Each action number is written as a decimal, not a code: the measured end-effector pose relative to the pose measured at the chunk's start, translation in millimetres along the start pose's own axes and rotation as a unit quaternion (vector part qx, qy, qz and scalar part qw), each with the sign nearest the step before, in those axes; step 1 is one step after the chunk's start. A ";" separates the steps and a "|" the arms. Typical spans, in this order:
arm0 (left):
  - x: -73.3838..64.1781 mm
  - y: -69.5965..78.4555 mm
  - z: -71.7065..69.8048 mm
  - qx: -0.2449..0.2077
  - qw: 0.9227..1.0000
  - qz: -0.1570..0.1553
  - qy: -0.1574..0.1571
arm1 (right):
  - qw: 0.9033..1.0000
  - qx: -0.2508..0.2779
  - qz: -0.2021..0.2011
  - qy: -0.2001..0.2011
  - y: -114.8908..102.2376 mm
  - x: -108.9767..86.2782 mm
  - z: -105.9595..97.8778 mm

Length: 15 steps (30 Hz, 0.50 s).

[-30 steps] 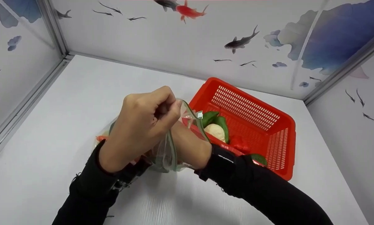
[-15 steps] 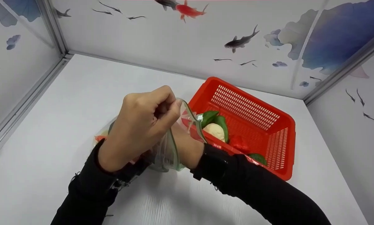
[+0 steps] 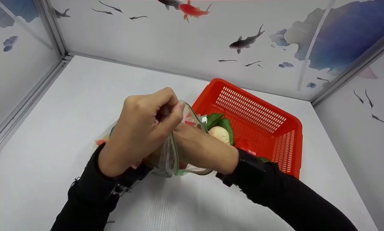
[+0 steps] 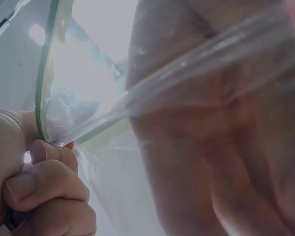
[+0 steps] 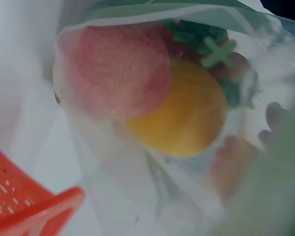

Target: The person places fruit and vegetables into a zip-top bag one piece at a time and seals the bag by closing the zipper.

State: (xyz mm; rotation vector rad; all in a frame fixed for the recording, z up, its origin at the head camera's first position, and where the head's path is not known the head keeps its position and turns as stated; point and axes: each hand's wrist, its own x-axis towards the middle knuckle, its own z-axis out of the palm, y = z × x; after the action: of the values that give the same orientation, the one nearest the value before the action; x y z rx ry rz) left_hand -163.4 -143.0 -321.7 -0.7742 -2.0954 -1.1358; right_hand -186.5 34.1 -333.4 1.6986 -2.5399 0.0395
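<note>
My left hand (image 3: 140, 125) pinches the green-edged rim of a clear zip bag (image 3: 170, 160) and holds its mouth up. In the left wrist view, that thumb and the curled fingers (image 4: 49, 182) meet at the bag's edge. My right hand (image 3: 205, 147) reaches through the mouth, its fingertips hidden behind the left hand in the head view. Through the plastic, the left wrist view shows the right hand's fingers (image 4: 187, 187) stretched downward, with nothing visible in them. Inside the bag lie a pink round fruit (image 5: 123, 71), a yellow-orange fruit (image 5: 187, 110) and green leafy pieces.
A red perforated basket (image 3: 295, 134) stands right of the bag, near the back wall. It holds green peppers (image 3: 229, 128), a whitish round vegetable (image 3: 220, 133), a red piece (image 3: 241, 143) and a dark green item partly behind my right sleeve (image 3: 275, 183). White table (image 3: 92, 77) surrounds them.
My right hand went slightly deeper into the bag, then drew back to the right, so more of its back shows. The left hand keeps its pinch, almost still.
</note>
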 end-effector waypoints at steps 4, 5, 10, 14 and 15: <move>-0.3 -0.9 0.5 -0.001 1.000 -0.005 0.000 | 0.988 0.152 -0.023 0.023 9.8 -27.8 -12.0; -0.2 -1.1 0.6 -0.001 1.000 -0.005 -0.001 | 0.982 0.184 -0.023 0.024 12.7 -34.1 -16.2; -0.7 -2.4 0.0 0.011 1.000 -0.002 -0.002 | 0.957 0.286 -0.002 0.044 32.4 -63.6 -36.0; -1.4 -3.3 -0.6 0.012 1.000 -0.008 -0.008 | 0.936 0.338 0.040 0.087 56.5 -83.3 -42.5; -1.5 -3.4 -0.6 0.012 1.000 -0.009 -0.010 | 0.933 0.341 0.058 0.095 64.0 -87.6 -42.5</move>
State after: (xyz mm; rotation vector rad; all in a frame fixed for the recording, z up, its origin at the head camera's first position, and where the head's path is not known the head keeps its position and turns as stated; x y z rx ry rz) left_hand -164.8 -145.4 -324.3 -0.7604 -2.1332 -1.1150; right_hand -209.9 142.2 -296.9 1.5905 -2.6304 1.1541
